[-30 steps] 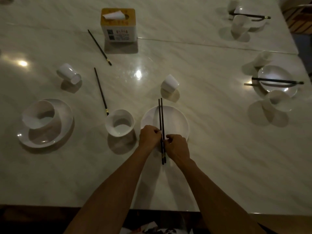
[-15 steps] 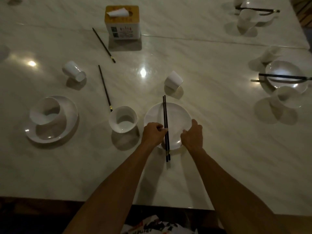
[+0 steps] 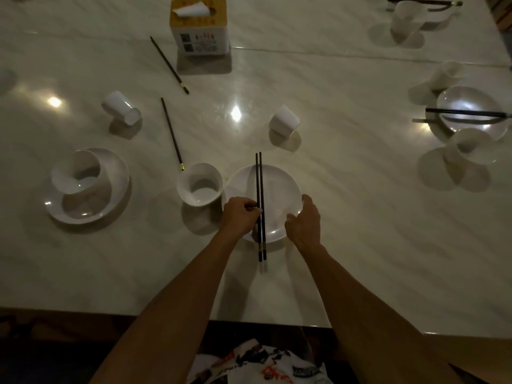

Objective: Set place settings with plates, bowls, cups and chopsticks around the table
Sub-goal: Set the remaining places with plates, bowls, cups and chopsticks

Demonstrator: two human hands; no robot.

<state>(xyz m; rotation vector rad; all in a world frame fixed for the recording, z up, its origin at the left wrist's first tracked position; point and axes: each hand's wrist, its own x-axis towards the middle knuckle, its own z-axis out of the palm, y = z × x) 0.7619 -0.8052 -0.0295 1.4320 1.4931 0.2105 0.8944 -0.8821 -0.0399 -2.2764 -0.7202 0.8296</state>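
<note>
Near the table's [image 3: 360, 245] front edge, our left hand [image 3: 240, 214] pinches the chopsticks [image 3: 260, 187], which lie 12-to-6 across the plate [image 3: 281, 187]; at its 4 o'clock rim our right hand [image 3: 304, 221] holds on, fingers and thumb curled round it.

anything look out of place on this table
Two dark single chopsticks lie apart on the pale marble table, one by the yellow-topped tissue box, one near the white bowl, not paired across a plate.

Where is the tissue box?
In the head view, the tissue box stands far across the table, top left of centre, just right of a lone chopstick.
</note>
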